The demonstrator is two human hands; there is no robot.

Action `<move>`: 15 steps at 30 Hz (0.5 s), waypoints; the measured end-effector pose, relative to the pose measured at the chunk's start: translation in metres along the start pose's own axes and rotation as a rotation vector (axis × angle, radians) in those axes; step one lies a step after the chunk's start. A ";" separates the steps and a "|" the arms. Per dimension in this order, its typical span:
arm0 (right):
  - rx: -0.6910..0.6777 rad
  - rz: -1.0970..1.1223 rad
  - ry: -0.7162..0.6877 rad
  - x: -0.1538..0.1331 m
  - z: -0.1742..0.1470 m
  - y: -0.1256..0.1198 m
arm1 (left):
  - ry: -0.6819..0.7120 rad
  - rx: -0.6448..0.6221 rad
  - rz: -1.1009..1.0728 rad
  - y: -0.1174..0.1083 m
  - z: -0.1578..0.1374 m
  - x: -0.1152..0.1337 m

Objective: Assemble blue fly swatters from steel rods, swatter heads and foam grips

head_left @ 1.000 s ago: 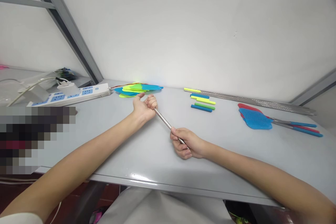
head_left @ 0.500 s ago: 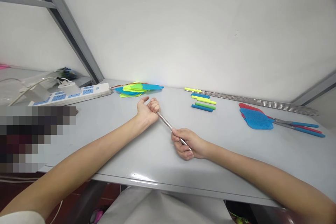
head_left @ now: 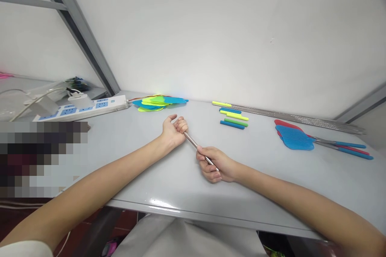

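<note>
A thin metal rod (head_left: 191, 141) lies low over the grey table (head_left: 256, 184), held at both ends. My left hand (head_left: 174, 129) is closed on its far end, palm turned up, thumb sticking out. My right hand (head_left: 214, 163) grips its near end, fingers curled round it. Only a short shiny stretch of rod shows between the two fists.
At the back lie a pile of blue and yellow-green swatter heads (head_left: 158, 102), several coloured grip sleeves (head_left: 233, 116), a bundle of long metal rods (head_left: 301, 118) and finished swatters (head_left: 304, 138) on the right. A white power strip (head_left: 81, 108) sits back left.
My left hand has slid along the rod toward my right hand, so the bare stretch between the fists is shorter. The right hand has stayed nearly in place.
</note>
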State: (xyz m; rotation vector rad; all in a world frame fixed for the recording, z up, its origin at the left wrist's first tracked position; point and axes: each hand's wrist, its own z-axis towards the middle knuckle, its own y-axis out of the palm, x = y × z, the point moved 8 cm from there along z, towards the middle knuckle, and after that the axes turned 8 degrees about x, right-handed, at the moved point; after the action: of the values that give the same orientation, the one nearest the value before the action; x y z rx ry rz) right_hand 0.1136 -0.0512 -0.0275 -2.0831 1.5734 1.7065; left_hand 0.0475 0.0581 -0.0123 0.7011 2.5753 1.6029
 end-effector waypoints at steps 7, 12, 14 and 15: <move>0.028 -0.008 -0.005 -0.001 0.000 -0.001 | -0.004 -0.023 0.021 0.002 0.001 0.001; 0.020 0.000 -0.023 -0.003 0.001 -0.001 | 0.003 -0.040 0.047 0.006 0.002 0.004; 0.010 0.003 -0.030 -0.004 0.001 -0.001 | 0.007 -0.041 0.055 0.007 0.002 0.005; 0.007 0.005 -0.031 -0.004 0.001 -0.001 | 0.007 -0.040 0.058 0.007 0.002 0.005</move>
State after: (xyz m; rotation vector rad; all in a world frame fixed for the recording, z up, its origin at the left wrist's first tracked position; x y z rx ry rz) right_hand 0.1134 -0.0475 -0.0256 -2.0413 1.5754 1.7232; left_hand 0.0457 0.0640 -0.0063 0.7760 2.5425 1.6715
